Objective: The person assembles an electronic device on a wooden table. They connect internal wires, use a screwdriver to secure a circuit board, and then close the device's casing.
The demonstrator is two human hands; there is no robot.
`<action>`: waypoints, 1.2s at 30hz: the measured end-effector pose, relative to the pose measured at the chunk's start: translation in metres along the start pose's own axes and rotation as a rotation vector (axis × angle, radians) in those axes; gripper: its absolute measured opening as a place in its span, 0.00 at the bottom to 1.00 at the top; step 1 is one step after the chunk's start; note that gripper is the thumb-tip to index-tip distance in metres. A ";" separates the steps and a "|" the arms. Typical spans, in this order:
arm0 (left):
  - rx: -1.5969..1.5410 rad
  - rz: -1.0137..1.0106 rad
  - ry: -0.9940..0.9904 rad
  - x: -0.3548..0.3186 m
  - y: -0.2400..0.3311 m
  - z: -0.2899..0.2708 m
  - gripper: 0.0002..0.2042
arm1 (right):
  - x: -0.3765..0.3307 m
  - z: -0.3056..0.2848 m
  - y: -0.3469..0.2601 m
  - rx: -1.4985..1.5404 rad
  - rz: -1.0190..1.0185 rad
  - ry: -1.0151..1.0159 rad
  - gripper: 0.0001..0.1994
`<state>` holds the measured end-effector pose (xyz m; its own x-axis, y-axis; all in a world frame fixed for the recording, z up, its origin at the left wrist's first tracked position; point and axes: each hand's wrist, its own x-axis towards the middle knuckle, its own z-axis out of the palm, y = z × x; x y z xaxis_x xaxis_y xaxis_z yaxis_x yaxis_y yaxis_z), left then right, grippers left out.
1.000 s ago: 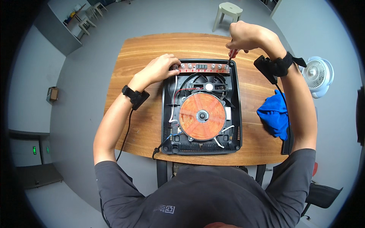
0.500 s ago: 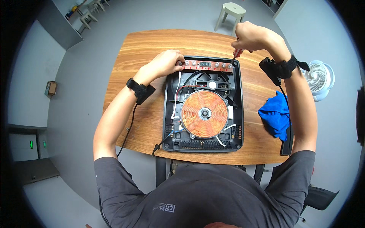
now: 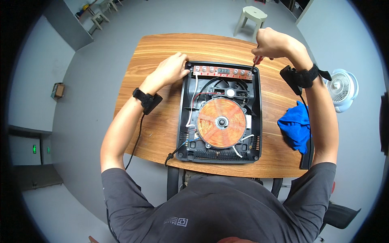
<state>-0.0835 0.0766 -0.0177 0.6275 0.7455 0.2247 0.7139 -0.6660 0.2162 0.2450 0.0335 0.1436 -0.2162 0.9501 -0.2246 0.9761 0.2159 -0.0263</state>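
An opened induction cooker [image 3: 259, 121] lies on the wooden table, its black housing showing a round copper coil [image 3: 210, 128], a fan [image 3: 239, 92] and a red control board [image 3: 223, 72] along the far edge. My right hand [image 3: 273, 43] is closed round the red handle of a screwdriver [image 3: 258, 59]. Its shaft slants down to the right end of the board, near the housing's far right corner; whether the tip sits on a screw is too small to tell. At the far left corner, my left hand [image 3: 172, 69] grips the housing's rim, thumb against the side.
A crumpled blue cloth [image 3: 295, 125] lies on the table's right side, over a dark flat object [image 3: 306, 158]. A black cord [image 3: 169, 157] leaves the cooker's near left corner. Beyond the table [image 3: 150, 46] stand a pale stool [image 3: 254, 14] and a white fan [image 3: 340, 87].
My left hand has come off the left end of the control board and onto the housing's far left corner. The screwdriver stays near the right end, held by my right hand.
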 end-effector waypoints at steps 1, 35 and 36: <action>-0.009 -0.078 -0.055 -0.001 -0.001 0.000 0.21 | 0.000 0.000 0.000 0.010 -0.008 0.002 0.17; -0.467 -0.539 -0.389 0.002 0.011 0.013 0.28 | -0.044 -0.002 0.064 0.065 -0.002 0.261 0.23; -0.478 -0.541 -0.386 0.004 0.009 0.016 0.27 | -0.050 0.012 0.079 0.032 0.056 0.298 0.23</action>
<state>-0.0698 0.0738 -0.0305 0.3589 0.8650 -0.3507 0.7937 -0.0851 0.6023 0.3334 0.0009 0.1413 -0.1550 0.9855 0.0693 0.9858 0.1588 -0.0537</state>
